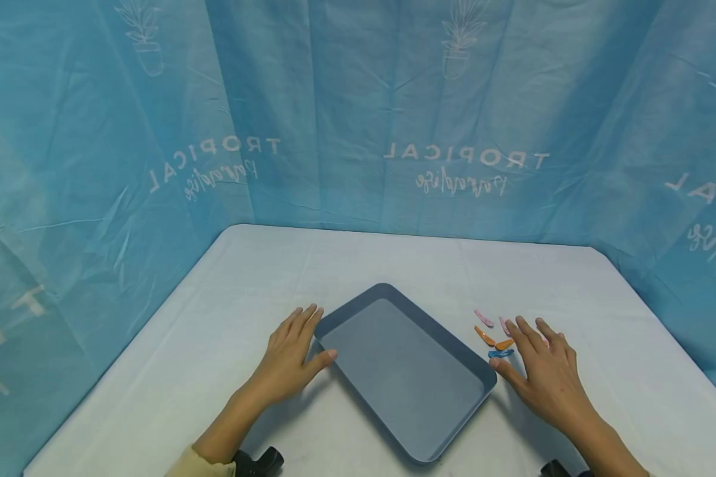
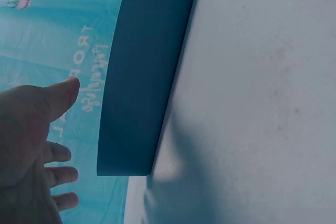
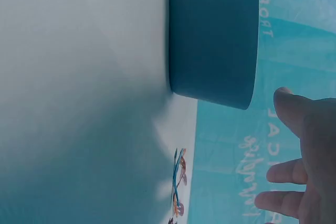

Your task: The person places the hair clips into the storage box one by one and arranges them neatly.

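A grey-blue rectangular tray (image 1: 407,379) lies at an angle on the table, with nothing in it. Beside its left corner my left hand (image 1: 288,364) is spread, thumb over the rim and fingers straight. My right hand (image 1: 545,377) hovers by the right corner, its fingers extended and its palm holding nothing. Small hair clips lie just beyond and under the right fingers: a pink clip (image 1: 484,318), an orange clip (image 1: 484,336) and a blue clip (image 1: 501,354) among them. Both the left hand (image 2: 31,145) and the right hand (image 3: 310,156) show apart from the tray wall in the wrist views.
A white cloth covers the table (image 1: 346,255). Blue printed curtains (image 1: 358,119) hang along its back and both sides. Hand shadows fall on the cloth in front of the tray.
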The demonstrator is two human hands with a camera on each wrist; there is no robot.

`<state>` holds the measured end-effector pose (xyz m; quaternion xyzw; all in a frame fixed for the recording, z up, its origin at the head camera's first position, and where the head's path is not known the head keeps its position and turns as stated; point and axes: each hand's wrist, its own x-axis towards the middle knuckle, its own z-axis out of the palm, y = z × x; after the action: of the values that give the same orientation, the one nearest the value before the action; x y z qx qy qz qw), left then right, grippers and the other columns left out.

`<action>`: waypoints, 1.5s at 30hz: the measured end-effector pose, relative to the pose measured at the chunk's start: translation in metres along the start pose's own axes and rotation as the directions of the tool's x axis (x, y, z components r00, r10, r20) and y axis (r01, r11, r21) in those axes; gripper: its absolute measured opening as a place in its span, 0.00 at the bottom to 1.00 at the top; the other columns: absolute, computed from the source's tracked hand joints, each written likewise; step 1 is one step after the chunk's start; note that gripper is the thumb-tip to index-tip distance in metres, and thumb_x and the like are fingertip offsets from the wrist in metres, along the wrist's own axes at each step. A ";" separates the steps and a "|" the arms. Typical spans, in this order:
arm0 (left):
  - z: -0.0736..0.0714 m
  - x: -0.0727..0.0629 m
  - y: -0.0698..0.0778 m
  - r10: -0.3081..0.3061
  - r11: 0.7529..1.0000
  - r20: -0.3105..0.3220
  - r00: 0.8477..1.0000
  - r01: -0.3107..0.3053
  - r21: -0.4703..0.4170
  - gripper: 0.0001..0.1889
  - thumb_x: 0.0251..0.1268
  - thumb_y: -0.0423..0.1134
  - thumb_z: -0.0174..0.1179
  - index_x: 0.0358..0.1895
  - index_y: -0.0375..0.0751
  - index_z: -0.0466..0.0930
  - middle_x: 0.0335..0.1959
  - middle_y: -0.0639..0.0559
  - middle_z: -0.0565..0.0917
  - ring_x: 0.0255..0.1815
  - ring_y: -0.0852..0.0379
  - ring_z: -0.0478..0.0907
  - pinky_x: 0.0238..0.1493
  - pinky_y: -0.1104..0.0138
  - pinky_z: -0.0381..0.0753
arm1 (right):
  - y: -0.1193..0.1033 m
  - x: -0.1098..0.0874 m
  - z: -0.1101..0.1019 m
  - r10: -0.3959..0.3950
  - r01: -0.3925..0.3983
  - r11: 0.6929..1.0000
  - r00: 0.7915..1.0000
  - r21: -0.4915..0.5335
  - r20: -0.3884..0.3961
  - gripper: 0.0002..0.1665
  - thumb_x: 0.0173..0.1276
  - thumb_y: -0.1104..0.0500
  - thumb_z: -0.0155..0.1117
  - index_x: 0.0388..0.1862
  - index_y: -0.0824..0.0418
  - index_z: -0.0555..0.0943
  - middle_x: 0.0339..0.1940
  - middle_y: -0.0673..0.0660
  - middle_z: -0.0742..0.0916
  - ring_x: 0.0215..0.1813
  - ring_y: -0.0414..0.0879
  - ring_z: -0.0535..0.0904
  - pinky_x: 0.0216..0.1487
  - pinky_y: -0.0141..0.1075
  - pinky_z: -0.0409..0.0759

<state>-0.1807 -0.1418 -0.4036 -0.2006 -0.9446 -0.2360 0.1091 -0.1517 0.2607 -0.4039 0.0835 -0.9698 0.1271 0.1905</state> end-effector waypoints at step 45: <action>0.007 0.029 -0.026 -0.045 0.831 0.319 0.947 0.212 -0.514 0.39 0.62 0.46 0.62 0.73 0.58 0.51 0.75 0.50 0.49 0.77 0.41 0.41 0.65 0.37 0.58 | 0.028 0.028 0.014 -0.147 0.149 0.976 0.989 0.157 -0.029 0.32 0.52 0.56 0.74 0.56 0.62 0.78 0.48 0.63 0.82 0.50 0.60 0.69 0.42 0.51 0.65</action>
<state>-0.2192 -0.1500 -0.4114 -0.1911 -0.8561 -0.4675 -0.1095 -0.1879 0.2806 -0.4120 0.1692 -0.9461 0.1899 0.2006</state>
